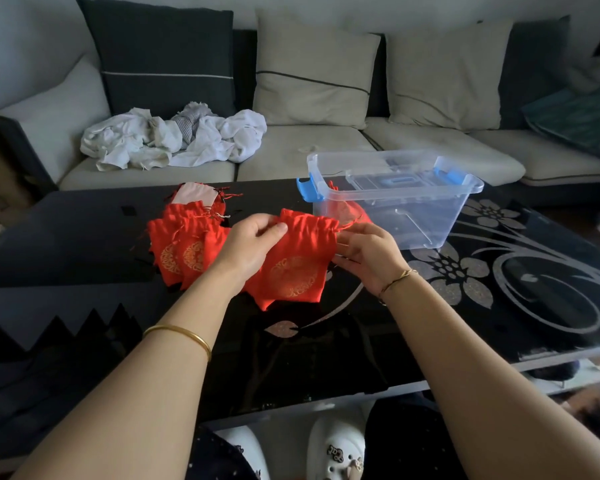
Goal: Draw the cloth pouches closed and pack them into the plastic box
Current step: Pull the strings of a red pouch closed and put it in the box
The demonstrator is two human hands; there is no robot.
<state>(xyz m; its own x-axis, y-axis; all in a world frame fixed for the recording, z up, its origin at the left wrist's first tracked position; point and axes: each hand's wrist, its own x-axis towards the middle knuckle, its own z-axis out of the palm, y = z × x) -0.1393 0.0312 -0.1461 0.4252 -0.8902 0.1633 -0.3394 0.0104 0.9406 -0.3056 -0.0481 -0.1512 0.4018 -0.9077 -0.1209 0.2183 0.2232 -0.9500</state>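
Above the black counter (84, 237), left grip (253, 244) pinches the red pouch (302, 258) steady so right grip (368, 258), pinching its drawstring (347, 227), can pull.

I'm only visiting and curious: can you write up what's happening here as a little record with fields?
Surface: black glass table with flower pattern
Held: red cloth drawstring pouch with gold emblem, mouth partly gathered
Left hand: grips the pouch's top edge
Right hand: pinches its cord at the mouth
Waiting: pile of similar red pouches, left of the hands
Box: clear plastic box with blue latches, open-topped, one red pouch showing through its wall
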